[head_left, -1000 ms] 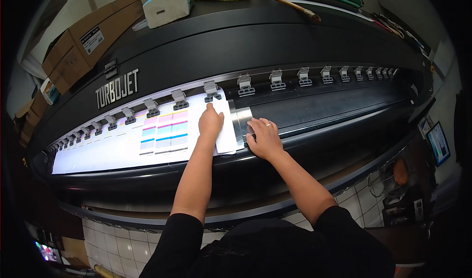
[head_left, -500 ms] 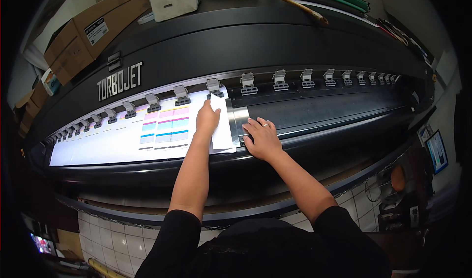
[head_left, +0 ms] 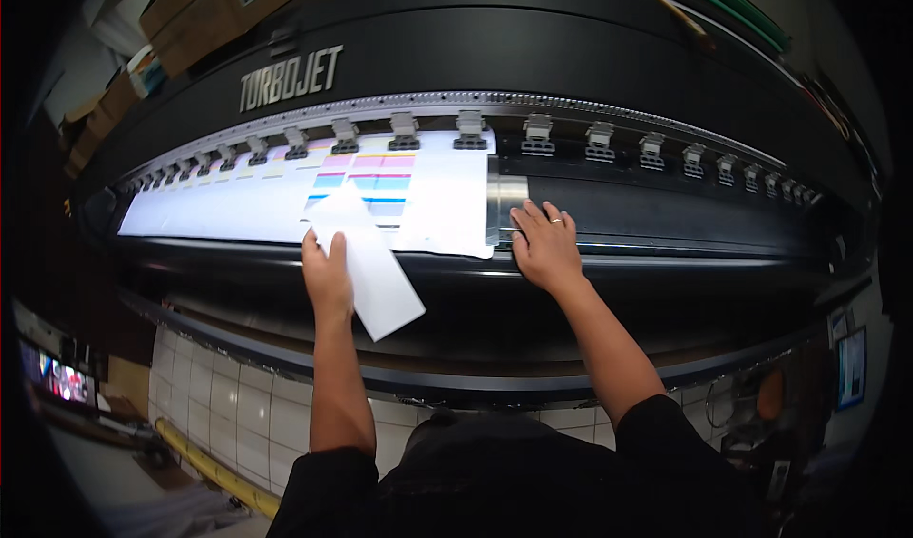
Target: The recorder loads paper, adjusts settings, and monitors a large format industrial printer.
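A loose white piece of paper (head_left: 385, 286) is in my left hand (head_left: 328, 277), closed on one of its edges. It slants over the front edge of the printer bed and partly covers the colour bars (head_left: 380, 182) on the white print sheet (head_left: 447, 205). That sheet lies on the left part of the wide-format printer (head_left: 428, 53). My right hand (head_left: 550, 248) rests palm down, fingers apart, at the near end of a shiny metal strip (head_left: 514, 192) beside the sheet's right edge. A ring is on one finger, and nothing shows in its grip.
Pinch rollers (head_left: 404, 131) line the back of the bed. Cardboard boxes (head_left: 204, 20) sit at the far left, with a green roll (head_left: 728, 1) at the far right. Screens glow at the lower left (head_left: 62, 376) and the right (head_left: 851, 367). A yellow tube (head_left: 214, 467) lies on the tiled floor.
My left hand has lifted the white paper off the sheet's right end and brought it leftward and nearer to me. My right hand stays by the metal strip. The view has shifted.
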